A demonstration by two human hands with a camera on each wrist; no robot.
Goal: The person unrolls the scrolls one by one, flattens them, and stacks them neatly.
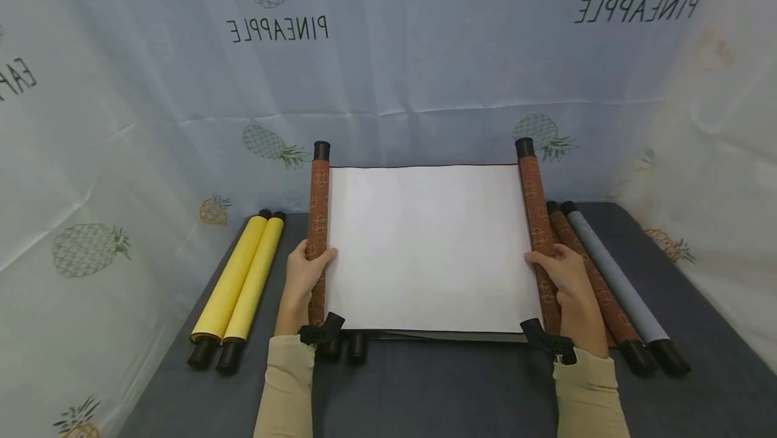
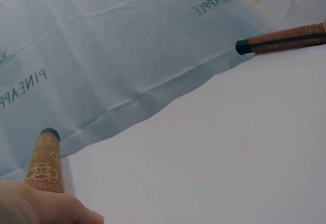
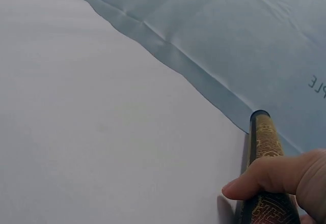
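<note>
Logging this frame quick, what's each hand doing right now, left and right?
Left hand: grips the left roller of the open scroll.
Right hand: grips the right roller of that scroll.

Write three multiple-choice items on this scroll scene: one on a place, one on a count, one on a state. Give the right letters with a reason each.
1. Where do the yellow scrolls lie?
A. left of the open scroll
B. right of it
C. on top of it

2. How many yellow scrolls are there?
A. one
B. two
C. four

3. What state is the scroll in the hands in?
A. fully rolled shut
B. torn in half
C. spread open, blank white

Answers:
1. A: they lie on the table beyond the left hand.
2. B: two yellow rolls lie side by side.
3. C: the left hand and the right hand each grip a brown roller with white sheet stretched between.
</note>
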